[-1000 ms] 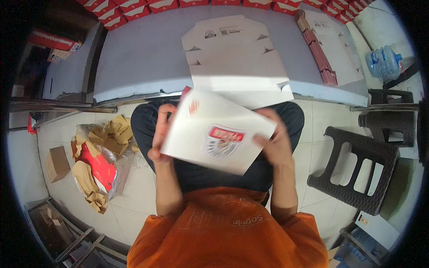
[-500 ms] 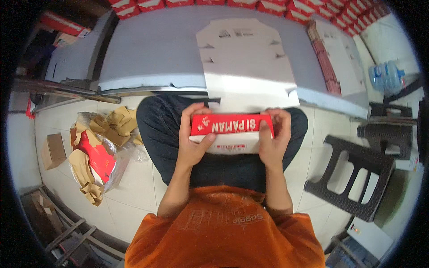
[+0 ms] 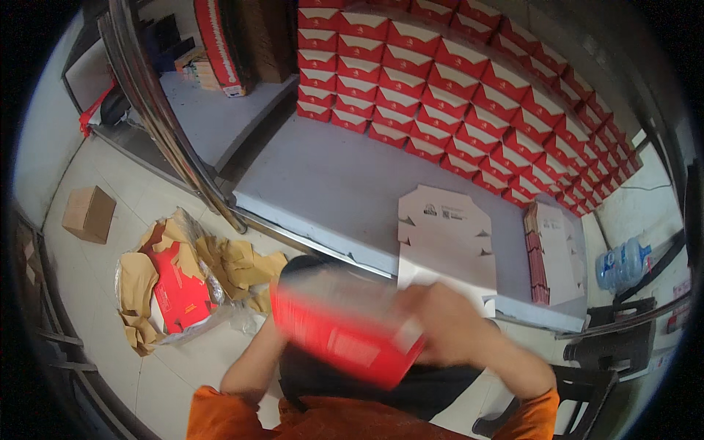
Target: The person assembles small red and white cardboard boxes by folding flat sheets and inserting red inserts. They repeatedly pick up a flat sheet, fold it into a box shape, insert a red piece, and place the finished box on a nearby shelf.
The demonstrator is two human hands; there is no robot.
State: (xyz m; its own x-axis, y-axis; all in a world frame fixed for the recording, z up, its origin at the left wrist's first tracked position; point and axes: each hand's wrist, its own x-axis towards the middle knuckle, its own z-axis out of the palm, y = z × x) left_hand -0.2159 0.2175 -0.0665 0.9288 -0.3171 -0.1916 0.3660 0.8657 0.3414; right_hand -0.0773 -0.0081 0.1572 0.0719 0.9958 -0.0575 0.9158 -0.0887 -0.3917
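Red box [image 3: 343,336] between both hands, blurred; right hand [image 3: 440,326] fingers curled on its end; left grip hidden

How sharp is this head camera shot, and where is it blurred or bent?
Head view: the red box and right hand are smeared by motion blur; the stacked red boxes and flat cardboard blank look sharp; fisheye bends the table edge and darkens the rim.

flat blank [image 3: 446,238] on counter [image 3: 330,183] | stacked boxes [image 3: 469,88] behind | flat stack [image 3: 550,253] right | scraps [image 3: 183,282] on floor left
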